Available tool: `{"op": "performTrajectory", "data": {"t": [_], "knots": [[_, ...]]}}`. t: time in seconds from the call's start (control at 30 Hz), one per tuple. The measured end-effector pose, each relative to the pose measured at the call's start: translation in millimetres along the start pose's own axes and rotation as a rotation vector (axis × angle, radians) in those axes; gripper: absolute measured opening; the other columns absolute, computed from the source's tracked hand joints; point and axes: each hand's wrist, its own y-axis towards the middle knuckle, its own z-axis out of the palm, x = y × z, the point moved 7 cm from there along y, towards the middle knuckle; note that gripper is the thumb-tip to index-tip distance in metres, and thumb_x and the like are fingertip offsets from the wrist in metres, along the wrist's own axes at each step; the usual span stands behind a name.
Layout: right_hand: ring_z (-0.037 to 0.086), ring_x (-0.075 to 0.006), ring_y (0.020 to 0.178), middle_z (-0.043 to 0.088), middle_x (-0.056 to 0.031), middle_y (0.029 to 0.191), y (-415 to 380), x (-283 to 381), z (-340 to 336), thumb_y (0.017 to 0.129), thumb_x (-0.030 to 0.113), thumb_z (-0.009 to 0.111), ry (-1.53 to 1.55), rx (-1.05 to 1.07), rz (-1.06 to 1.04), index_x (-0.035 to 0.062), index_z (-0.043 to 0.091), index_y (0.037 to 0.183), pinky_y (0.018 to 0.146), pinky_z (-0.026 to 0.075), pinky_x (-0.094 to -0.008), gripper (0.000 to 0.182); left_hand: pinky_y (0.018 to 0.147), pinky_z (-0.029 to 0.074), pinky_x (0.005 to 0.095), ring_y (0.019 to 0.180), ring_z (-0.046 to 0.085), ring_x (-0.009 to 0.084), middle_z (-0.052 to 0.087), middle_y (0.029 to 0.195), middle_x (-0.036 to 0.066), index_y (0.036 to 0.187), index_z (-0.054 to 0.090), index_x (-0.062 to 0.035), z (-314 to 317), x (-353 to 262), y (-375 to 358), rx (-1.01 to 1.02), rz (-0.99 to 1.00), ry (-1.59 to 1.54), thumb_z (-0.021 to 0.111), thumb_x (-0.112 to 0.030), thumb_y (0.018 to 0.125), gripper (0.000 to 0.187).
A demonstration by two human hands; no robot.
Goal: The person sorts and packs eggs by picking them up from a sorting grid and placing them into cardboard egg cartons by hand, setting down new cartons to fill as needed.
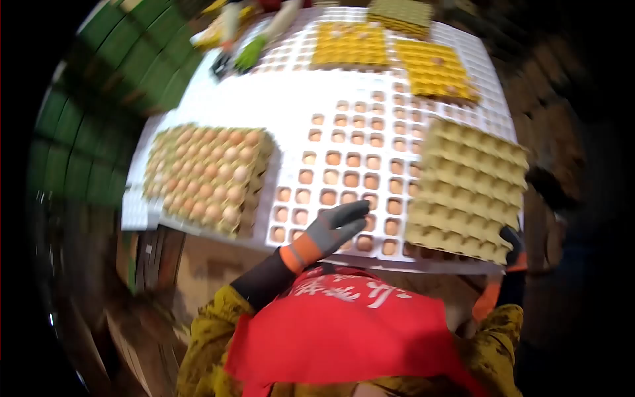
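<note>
My left hand (334, 230), in a grey and orange glove, reaches over the near edge of the white holed board (340, 255). Its fingers are stretched out, with nothing in them. Brown eggs (352, 178) sit in the board's square holes below and beyond it. At the lower right corner of an olive pulp egg tray (466, 192), my right hand (514, 248) has its dark gloved fingers round the edge; part of that hand is hidden. The tray bears no eggs on top and lies over the board's right side.
On the left stands a stack of pulp trays filled with eggs (208, 172). Yellow trays (436, 69) and more pulp trays (400, 14) lie at the far side. Another person's gloved hands (248, 56) work at the far left. Green crates (119, 66) are piled beyond the left edge.
</note>
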Motion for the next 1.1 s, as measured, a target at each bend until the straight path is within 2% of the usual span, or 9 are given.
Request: {"op": "performTrajectory", "data": {"t": [0.1, 0.17, 0.23, 0.4, 0.5, 0.6, 0.73, 0.83, 1.1], "knots": [[0.061, -0.0213, 0.117, 0.057, -0.0114, 0.141, 35, -34, -25, 0.087, 0.008, 0.074, -0.043, 0.066, 0.331, 0.0017, 0.04, 0.153, 0.099, 0.05, -0.0353, 0.074, 0.104, 0.048, 0.0306, 0.126, 0.057, 0.0145, 0.06, 0.141, 0.007, 0.143, 0.054, -0.004, -10, -10, -24, -0.136, 0.014, 0.009, 0.063, -0.009, 0.099, 0.045], [0.062, -0.0242, 0.115, 0.051, -0.0128, 0.147, 56, -36, -55, 0.084, 0.002, 0.076, -0.324, -0.083, 0.252, 0.0028, 0.044, 0.151, 0.1, 0.05, -0.0372, 0.074, 0.101, 0.05, 0.0316, 0.123, 0.059, 0.0158, 0.063, 0.135, 0.009, 0.139, 0.058, -0.0048, -45, -19, -47, -0.368, 0.144, 0.225, 0.064, -0.011, 0.099, 0.041], [0.061, -0.0246, 0.118, 0.049, -0.0125, 0.148, 61, 14, -45, 0.087, 0.005, 0.074, -0.811, -0.149, -0.183, 0.006, 0.048, 0.149, 0.1, 0.05, -0.0363, 0.067, 0.099, 0.05, 0.0305, 0.117, 0.062, 0.0151, 0.067, 0.128, 0.008, 0.135, 0.061, -0.0037, -102, -12, -81, -0.573, 0.184, 0.327, 0.064, -0.009, 0.098, 0.037], [0.062, -0.0198, 0.118, 0.066, -0.0112, 0.131, 36, 147, 212, 0.098, 0.008, 0.061, -0.387, -0.041, -0.278, 0.0031, 0.062, 0.134, 0.102, 0.048, -0.0328, 0.036, 0.1, 0.047, 0.0307, 0.115, 0.061, 0.0161, 0.068, 0.121, 0.007, 0.128, 0.065, -0.0029, -229, -40, -189, -0.985, 0.269, 0.818, 0.058, -0.001, 0.098, 0.032], [0.066, -0.0158, 0.107, 0.071, -0.0085, 0.116, 0, 169, 404, 0.095, 0.004, 0.064, -0.219, 0.403, -0.223, 0.0039, 0.067, 0.125, 0.097, 0.05, -0.0308, 0.031, 0.098, 0.049, 0.0355, 0.113, 0.062, 0.0264, 0.065, 0.122, 0.013, 0.125, 0.067, -0.0057, -276, -36, -214, -0.907, 0.211, 0.677, 0.062, -0.002, 0.091, 0.035], [0.066, -0.0243, 0.093, 0.068, -0.0116, 0.103, -51, 210, 540, 0.091, 0.012, 0.069, -0.268, 0.663, -0.513, 0.0067, 0.07, 0.116, 0.083, 0.053, -0.0375, 0.026, 0.101, 0.048, 0.0394, 0.116, 0.061, 0.03, 0.064, 0.125, 0.014, 0.127, 0.066, -0.0069, -283, -48, -209, -0.686, 0.197, 0.988, 0.067, -0.003, 0.087, 0.04], [0.061, -0.0306, 0.092, 0.062, -0.0123, 0.102, -92, 223, 647, 0.085, 0.035, 0.073, -0.622, 0.6, -0.858, 0.01, 0.067, 0.115, 0.079, 0.049, -0.0421, 0.04, 0.1, 0.045, 0.0433, 0.116, 0.058, 0.0328, 0.063, 0.125, 0.013, 0.128, 0.062, -0.0078, -289, -36, -197, -0.447, 0.343, 1.192, 0.077, -0.013, 0.079, 0.052], [0.059, -0.0337, 0.092, 0.06, -0.0133, 0.099, -98, 224, 685, 0.081, 0.039, 0.072, -0.954, 0.571, -0.67, 0.0096, 0.062, 0.114, 0.077, 0.047, -0.0456, 0.045, 0.092, 0.045, 0.0456, 0.105, 0.058, 0.0335, 0.062, 0.117, 0.013, 0.12, 0.061, -0.0093, -282, -34, -182, -0.267, 0.397, 1.352, 0.076, -0.016, 0.074, 0.048], [0.062, -0.0299, 0.1, 0.061, -0.0111, 0.106, -103, 213, 678, 0.083, 0.032, 0.077, -0.637, 0.517, -0.502, 0.0089, 0.059, 0.117, 0.082, 0.05, -0.0443, 0.045, 0.085, 0.042, 0.0471, 0.1, 0.056, 0.0333, 0.059, 0.108, 0.011, 0.12, 0.063, -0.0112, -271, -43, -169, -0.036, 0.353, 1.3, 0.079, -0.027, 0.074, 0.05]]}}
